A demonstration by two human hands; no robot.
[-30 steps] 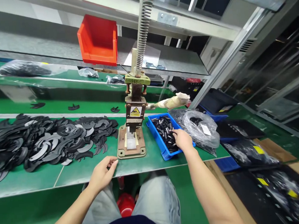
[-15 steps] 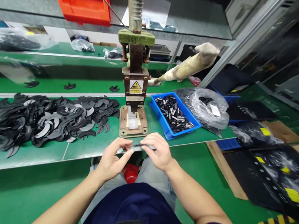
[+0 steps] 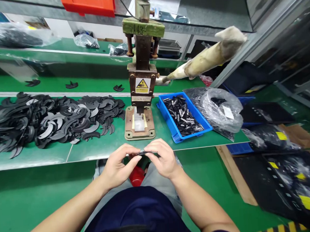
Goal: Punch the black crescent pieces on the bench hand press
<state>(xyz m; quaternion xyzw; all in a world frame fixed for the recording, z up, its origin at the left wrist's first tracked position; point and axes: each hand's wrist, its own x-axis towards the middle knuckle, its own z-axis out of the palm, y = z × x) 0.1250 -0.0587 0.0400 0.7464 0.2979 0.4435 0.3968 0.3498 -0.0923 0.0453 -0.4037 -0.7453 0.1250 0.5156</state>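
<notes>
My left hand point(image 3: 121, 163) and my right hand point(image 3: 162, 157) meet just past the bench's near edge, each pinching one end of a small thin black part point(image 3: 141, 153). Fingers cover most of it, so its full shape is hidden. Straight ahead stands a hand press point(image 3: 143, 83) with a warning label, its ram above a pale metal fixture point(image 3: 139, 124) on the base. To the left lies a wide heap of black crescent-shaped pieces point(image 3: 64, 122). On the right, a blue bin point(image 3: 177, 139) holds many small black parts with shiny metal bits point(image 3: 182, 116).
The press's wrapped lever point(image 3: 204, 59) sticks out to the right. Beside the bin lies a clear plastic bag point(image 3: 222, 109). Several dark crescent pieces sit along the back ledge, one of them a black piece point(image 3: 71, 84). An orange bin point(image 3: 89, 5) is on the shelf above.
My hands have come slightly closer together around the black part. The camera view has shifted a little; the press, heap and bin stay in place on the bench.
</notes>
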